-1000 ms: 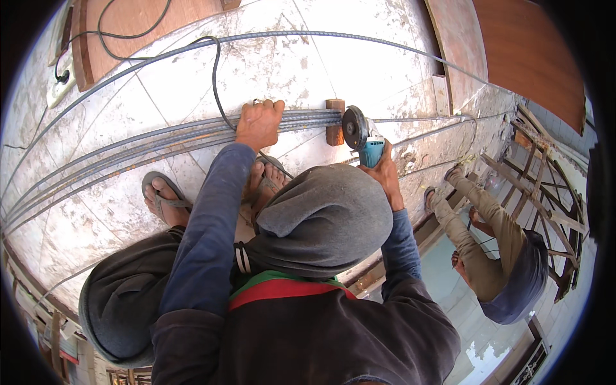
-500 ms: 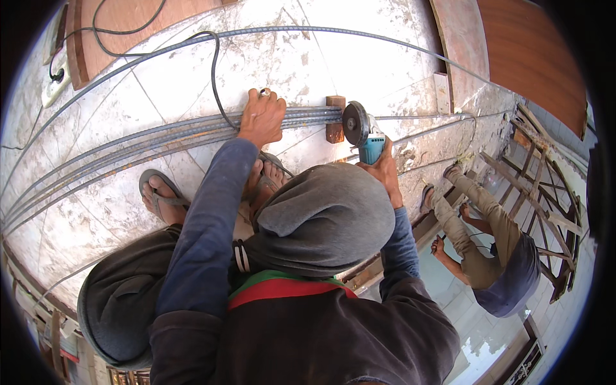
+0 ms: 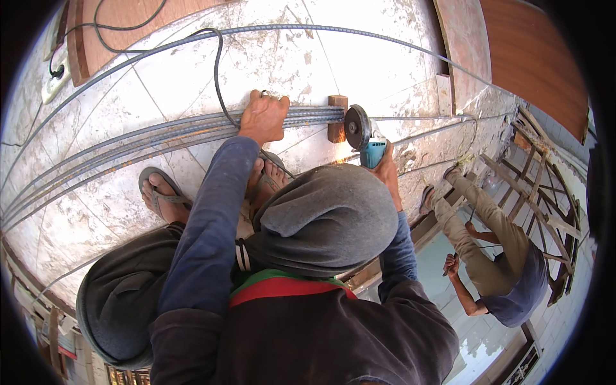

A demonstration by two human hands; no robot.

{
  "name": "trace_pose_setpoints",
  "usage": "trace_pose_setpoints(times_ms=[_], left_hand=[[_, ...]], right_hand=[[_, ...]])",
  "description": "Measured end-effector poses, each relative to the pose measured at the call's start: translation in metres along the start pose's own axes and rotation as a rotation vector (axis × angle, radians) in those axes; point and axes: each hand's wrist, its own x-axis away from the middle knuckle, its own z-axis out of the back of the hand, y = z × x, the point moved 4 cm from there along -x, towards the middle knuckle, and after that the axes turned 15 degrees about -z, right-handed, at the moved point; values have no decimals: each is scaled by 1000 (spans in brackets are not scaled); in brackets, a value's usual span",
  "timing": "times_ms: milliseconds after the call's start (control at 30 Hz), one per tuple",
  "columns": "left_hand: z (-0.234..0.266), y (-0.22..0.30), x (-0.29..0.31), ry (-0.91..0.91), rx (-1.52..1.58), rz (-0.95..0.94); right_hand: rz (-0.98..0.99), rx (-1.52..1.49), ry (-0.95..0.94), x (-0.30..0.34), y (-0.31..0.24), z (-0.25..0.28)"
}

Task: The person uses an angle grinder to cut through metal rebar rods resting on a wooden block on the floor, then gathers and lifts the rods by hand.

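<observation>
My left hand (image 3: 264, 118) is closed over a bundle of ribbed steel bars (image 3: 173, 127) lying across the floor, and a ring shows on one finger. In my right hand (image 3: 386, 169) is a teal angle grinder (image 3: 372, 153), gripped by its body. Its dark disc (image 3: 357, 126) stands upright at the bars' right ends, just right of a wooden block (image 3: 337, 120) under them. Orange sparks (image 3: 345, 151) glow below the block. The exact contact between disc and bars is hidden.
A single long bar (image 3: 308, 27) arcs across the far floor. A black cable (image 3: 217, 77) crosses the bars beside my left hand. My sandalled feet (image 3: 167, 192) stand close to the bundle. Another person (image 3: 494, 263) works at the right near a wooden frame (image 3: 532, 192).
Sparks below the block look brighter and more spread. My hands and the grinder hold nearly the same place. The other person's arms and body have shifted lower.
</observation>
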Motion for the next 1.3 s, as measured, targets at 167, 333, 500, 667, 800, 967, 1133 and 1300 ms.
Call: trace_pose_setpoints(times_ms=[167,333,500,667,800,967,1133,1300], left_hand=[[-3,-3,1,24,47,25],[-3,-4,-1,-27,83,33],[-5,-5,-1,-5,64,24],[-4,-3,-1,23,42,12],[-4,-4,-1,-30,76,36],[-3,-3,-1,21,50,19],[-3,-4,-1,-27,69,30],[-2,-3,-1,-59,64,43]], right_hand=[[15,22,36,-4,-6,-1],[8,29,41,-3,-11,2],[17,22,36,-4,-12,2],[3,41,38,-1,-20,4],[-28,77,55,-4,-22,4],[12,54,44,-13,-17,3],[-8,55,37,-11,-20,2],[16,26,17,-10,-22,4]])
